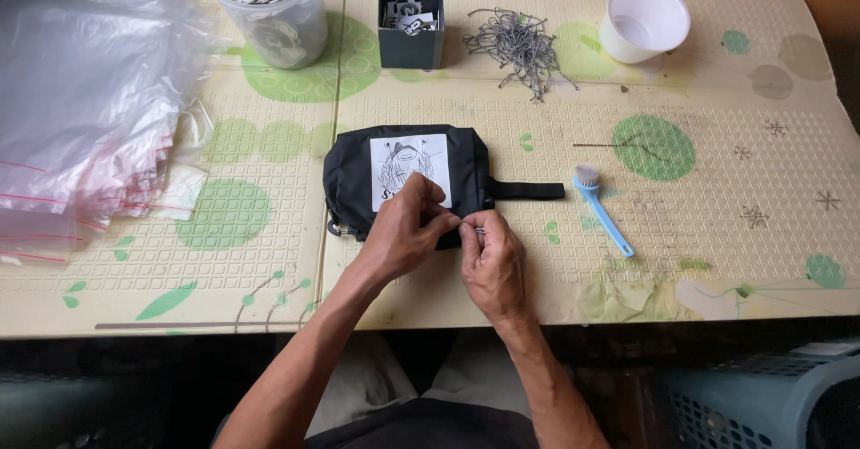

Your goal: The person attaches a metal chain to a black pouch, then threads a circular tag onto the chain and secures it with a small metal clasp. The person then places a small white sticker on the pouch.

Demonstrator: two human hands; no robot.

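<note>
the black pouch (408, 180) lies flat on the mat (627, 261) right in front of me, its white printed patch face up and its strap (528, 190) sticking out to my right. i'm working at its near edge: my left hand (403, 234) rests on the pouch with the fingers bent and thumb and forefinger closed on the fabric or zip there, and my right hand (491, 265) meets it, fingertips pinched on something small and metallic, too tiny to name. i judge this to be the fastening step, fixing a small bit onto the pouch's edge, with both hands touching at that one spot. the next move, as i see it, calls for a steady hold with the left so the edge doesn't slip while the right threads or presses the piece home. just right of the strap lies a blue brush (602, 207). farther back sit a pile of wire hooks (521, 47), a dark box (410, 23) of cards, a clear tub (267, 10) of round stickers and a white cup (643, 17). a heap of clear bags (85, 99) lies at my far left, well apart.
</note>
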